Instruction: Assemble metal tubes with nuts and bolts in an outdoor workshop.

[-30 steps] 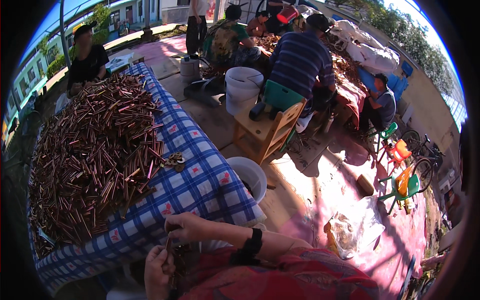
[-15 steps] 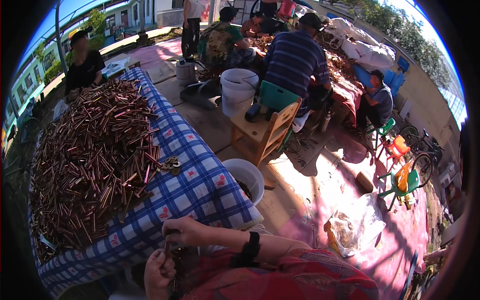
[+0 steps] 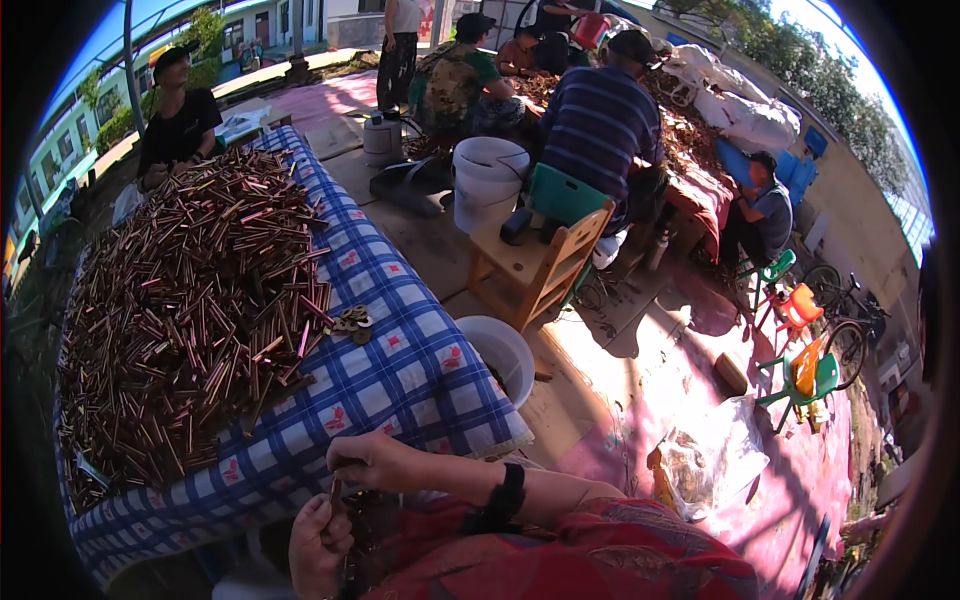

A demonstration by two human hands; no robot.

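Both hands (image 3: pixel 345 500) stay put, their small piece (image 3: pixel 335 490) indistinct.

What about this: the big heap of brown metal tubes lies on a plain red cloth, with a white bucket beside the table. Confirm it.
Not quite. In the head view the heap of brown metal tubes lies on a blue-and-white checked cloth, not a plain red one. The white bucket does stand beside the table.

Both hands are working low at the edge of the blue checked tablecloth (image 3: pixel 400 380): the right hand (image 3: pixel 372 462) is pinching a thin reddish-brown stick (image 3: pixel 334 490), the left hand (image 3: pixel 318 545) gripping beneath it. A heap of similar sticks (image 3: pixel 190 310) is covering the table, beside 1 white bucket (image 3: pixel 500 355).
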